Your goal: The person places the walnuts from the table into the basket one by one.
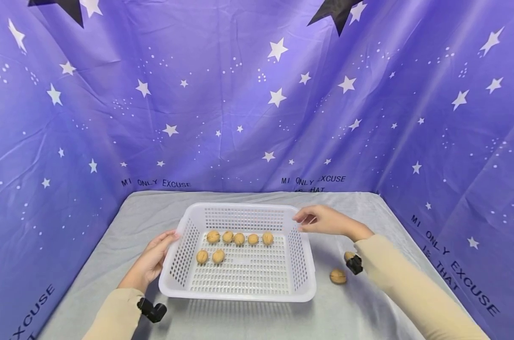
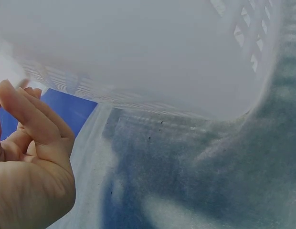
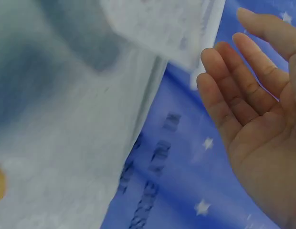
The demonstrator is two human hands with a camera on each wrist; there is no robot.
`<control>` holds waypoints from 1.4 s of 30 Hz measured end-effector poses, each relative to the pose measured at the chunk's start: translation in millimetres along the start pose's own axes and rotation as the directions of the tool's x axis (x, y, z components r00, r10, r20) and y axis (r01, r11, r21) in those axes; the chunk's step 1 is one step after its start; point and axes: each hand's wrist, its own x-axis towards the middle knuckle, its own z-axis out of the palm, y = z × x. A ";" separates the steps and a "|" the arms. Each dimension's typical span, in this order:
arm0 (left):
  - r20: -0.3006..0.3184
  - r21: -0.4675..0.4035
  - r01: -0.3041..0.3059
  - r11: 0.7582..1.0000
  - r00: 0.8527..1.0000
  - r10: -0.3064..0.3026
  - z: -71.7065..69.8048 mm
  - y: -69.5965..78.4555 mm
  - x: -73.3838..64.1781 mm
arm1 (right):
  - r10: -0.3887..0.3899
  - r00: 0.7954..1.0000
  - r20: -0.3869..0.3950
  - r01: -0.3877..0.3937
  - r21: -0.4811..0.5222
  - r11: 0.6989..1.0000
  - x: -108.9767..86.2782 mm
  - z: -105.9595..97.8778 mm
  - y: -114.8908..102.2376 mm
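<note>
A white plastic basket [image 1: 240,297] with perforated walls holds several walnuts [image 1: 218,256], set in two uneven rows toward its back and left. At its left rim, my left hand [image 1: 154,257] grips the edge, and the left wrist view shows the curled fingers [image 2: 38,114] beside the basket wall [image 2: 138,52]. My right hand [image 1: 322,219] is at the back right corner with loosely bent fingers and nothing held. In the right wrist view, its spread fingertips [image 3: 207,81] are close to the basket's rim.
A walnut [image 1: 338,276] lies on the grey cloth [image 1: 248,326] right of the basket. Another walnut [image 1: 349,255] is partly hidden behind the black wrist camera [image 1: 354,264]. A purple star-printed curtain [image 1: 223,104] encloses the table's back and sides.
</note>
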 end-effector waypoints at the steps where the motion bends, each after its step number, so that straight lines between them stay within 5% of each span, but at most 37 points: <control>1: 0.005 -0.002 -0.002 1.000 1.000 0.002 -0.1 0.3 -0.1 | 0.002 1.000 -0.007 -0.002 -0.002 1.000 -5.4 -1.5 5.3; 17: 0.008 0.005 -0.004 1.000 1.000 0.004 0.2 2.2 -0.7 | 0.147 0.983 -0.110 -0.143 0.038 0.989 -89.4 5.8 80.5; 24: 0.009 -0.002 -0.007 1.000 1.000 0.007 -0.1 1.3 1.0 | 0.259 0.965 -0.048 -0.250 0.135 0.959 -112.8 16.1 102.2; 31: 0.012 0.003 -0.010 1.000 1.000 0.010 -0.8 -0.1 1.2 | 0.229 0.973 -0.010 -0.222 0.198 0.955 -121.2 20.0 113.6; 42: 0.010 0.001 -0.023 1.000 1.000 0.023 -0.2 -0.9 1.5 | 0.270 0.962 -0.025 -0.263 0.155 0.952 -119.7 19.4 111.9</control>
